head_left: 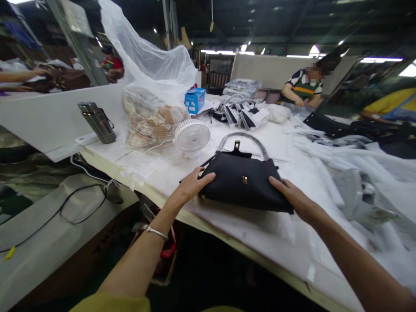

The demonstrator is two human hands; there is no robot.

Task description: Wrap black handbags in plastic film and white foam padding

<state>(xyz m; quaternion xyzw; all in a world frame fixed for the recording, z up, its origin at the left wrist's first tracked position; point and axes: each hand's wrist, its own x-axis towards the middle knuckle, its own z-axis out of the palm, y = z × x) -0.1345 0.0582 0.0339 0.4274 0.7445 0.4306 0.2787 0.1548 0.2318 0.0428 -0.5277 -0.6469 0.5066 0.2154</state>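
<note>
A black handbag with a gold clasp and a plastic-wrapped handle lies flat on the white table near its front edge. My left hand rests on the bag's left bottom corner, fingers stretched over it. My right hand lies on the bag's right bottom corner, fingers flat along the edge. Neither hand has closed round the bag.
A small white fan stands just behind the bag. A clear plastic sack of paper pieces, a metal flask and a blue box stand left. Packaged items and white wrapping lie right. A person works across.
</note>
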